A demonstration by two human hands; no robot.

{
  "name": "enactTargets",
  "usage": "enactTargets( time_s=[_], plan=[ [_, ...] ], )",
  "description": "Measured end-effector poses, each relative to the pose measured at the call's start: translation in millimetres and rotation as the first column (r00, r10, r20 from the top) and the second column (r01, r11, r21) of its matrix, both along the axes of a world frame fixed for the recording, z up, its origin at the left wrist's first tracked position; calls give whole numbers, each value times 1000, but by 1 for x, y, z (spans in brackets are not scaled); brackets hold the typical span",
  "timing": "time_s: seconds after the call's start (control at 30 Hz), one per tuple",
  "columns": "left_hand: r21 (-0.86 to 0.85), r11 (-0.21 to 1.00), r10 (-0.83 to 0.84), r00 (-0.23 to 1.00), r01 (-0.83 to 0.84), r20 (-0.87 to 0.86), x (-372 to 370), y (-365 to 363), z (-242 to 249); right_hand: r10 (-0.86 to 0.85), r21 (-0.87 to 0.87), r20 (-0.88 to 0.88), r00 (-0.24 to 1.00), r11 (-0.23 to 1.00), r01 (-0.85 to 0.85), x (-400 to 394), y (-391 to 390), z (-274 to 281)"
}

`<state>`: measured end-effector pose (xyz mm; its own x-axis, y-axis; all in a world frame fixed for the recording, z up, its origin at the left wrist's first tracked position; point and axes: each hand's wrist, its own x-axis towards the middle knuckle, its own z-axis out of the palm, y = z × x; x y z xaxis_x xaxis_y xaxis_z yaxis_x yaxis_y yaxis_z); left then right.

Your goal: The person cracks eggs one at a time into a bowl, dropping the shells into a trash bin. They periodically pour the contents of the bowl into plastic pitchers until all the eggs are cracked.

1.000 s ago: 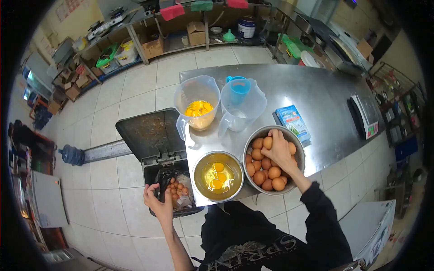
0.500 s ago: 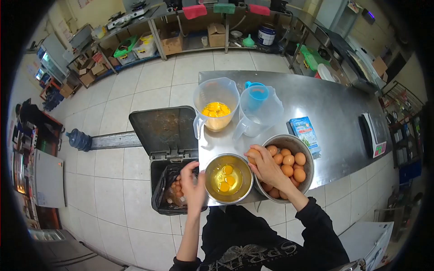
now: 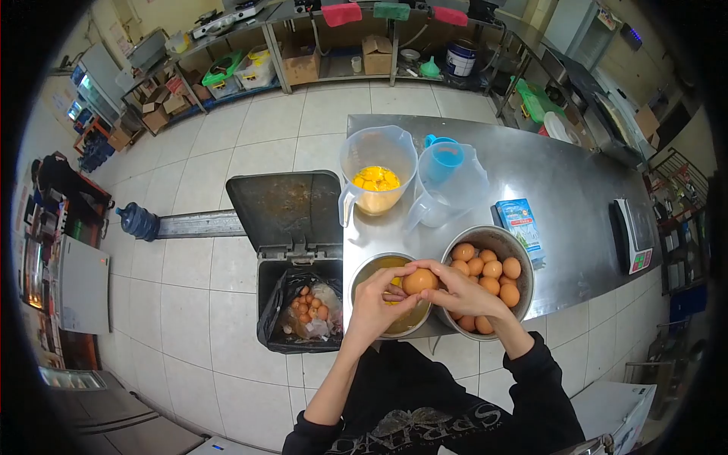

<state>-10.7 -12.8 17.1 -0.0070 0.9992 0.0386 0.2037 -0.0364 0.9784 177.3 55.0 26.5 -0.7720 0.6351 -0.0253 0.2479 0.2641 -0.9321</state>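
Observation:
A brown egg [image 3: 420,282] is held over the steel bowl [image 3: 366,267] between my left hand [image 3: 373,302] and my right hand [image 3: 462,292]. The fingers of both hands curl round it. The bowl holds yolks, mostly hidden under my hands. Right beside it, a larger metal pot [image 3: 526,262] contains several brown eggs [image 3: 491,269]. Behind the bowl stands a clear measuring jug [image 3: 377,155] with yolks [image 3: 375,179] at its bottom. A second jug [image 3: 462,186] is next to it, with a blue cup [image 3: 446,158] inside or behind its rim.
An open bin [image 3: 267,273] with eggshells [image 3: 307,307] stands left of the steel table [image 3: 576,197]. A blue carton [image 3: 519,227] lies behind the pot, and a scale [image 3: 631,235] is at the right. Another person [image 3: 64,182] is at the far left.
My left hand has come from beside the bin to the egg over the bowl. My right hand has moved left from the pot's rim with the egg. The view has shifted slightly.

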Motion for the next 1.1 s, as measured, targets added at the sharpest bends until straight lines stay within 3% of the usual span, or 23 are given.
enactTargets(
  time_s=[0.07,0.37,0.57,0.67,0.77,0.87,0.97,1.1],
  plan=[
    [10,1000,24,998,-24,-53,2,-1,-2,14,32,90,996,999,-17,-5,0,-9],
    [7,990,136,966,-138,-221,-8,-9,-52,-35,130,160,986,991,14,-47,-4,-62],
    [215,959,234,943,-184,-238,-6,-17,-53,9,119,134,991,993,-25,-49,-6,-42],
    [175,966,232,932,-188,-277,-10,-20,-57,71,259,111,991,961,-98,-45,-1,-37],
    [193,966,214,949,-171,-230,-12,-19,-43,52,238,95,994,969,-73,-41,-7,-35],
    [133,975,185,982,-179,-36,-3,-17,-40,-3,254,6,1000,967,1,-40,-8,-42],
    [56,987,153,987,-150,-43,-7,-18,-40,-7,208,17,1000,978,3,-42,-12,-40],
    [138,982,150,975,-128,-164,-8,-18,-38,-15,201,43,999,979,6,-41,-17,-42]
  ],
)
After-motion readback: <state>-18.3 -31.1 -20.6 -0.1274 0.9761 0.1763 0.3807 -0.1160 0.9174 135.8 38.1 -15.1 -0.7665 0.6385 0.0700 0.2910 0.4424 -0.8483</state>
